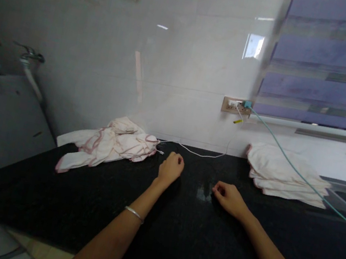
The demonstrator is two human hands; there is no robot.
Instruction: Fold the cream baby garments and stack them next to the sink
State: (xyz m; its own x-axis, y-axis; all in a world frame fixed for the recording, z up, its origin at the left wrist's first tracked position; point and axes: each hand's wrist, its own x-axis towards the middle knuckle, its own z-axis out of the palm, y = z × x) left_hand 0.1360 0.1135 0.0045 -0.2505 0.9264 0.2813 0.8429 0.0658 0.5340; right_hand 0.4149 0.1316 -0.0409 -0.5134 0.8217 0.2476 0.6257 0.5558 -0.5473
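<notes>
My left hand [171,168] rests on the black countertop [180,238] with its fingers curled in, and nothing shows in it. To its left is a crumpled heap of white cloths with pink edging [113,141], close by but apart from the hand. A thin white cable [202,155] runs behind the hand along the wall. My right hand [229,197] also lies on the counter, loosely closed and holding nothing visible. Beyond it, to the right, sits a neat stack of white cloths [285,174], which it does not touch.
A wall socket [237,106] holds a white plug and a teal plug. From it a teal cord [288,159] stretches across the stack of cloths to the right edge. A tap [30,54] is on the wall at left. A striped purple blind [332,64] hangs at upper right.
</notes>
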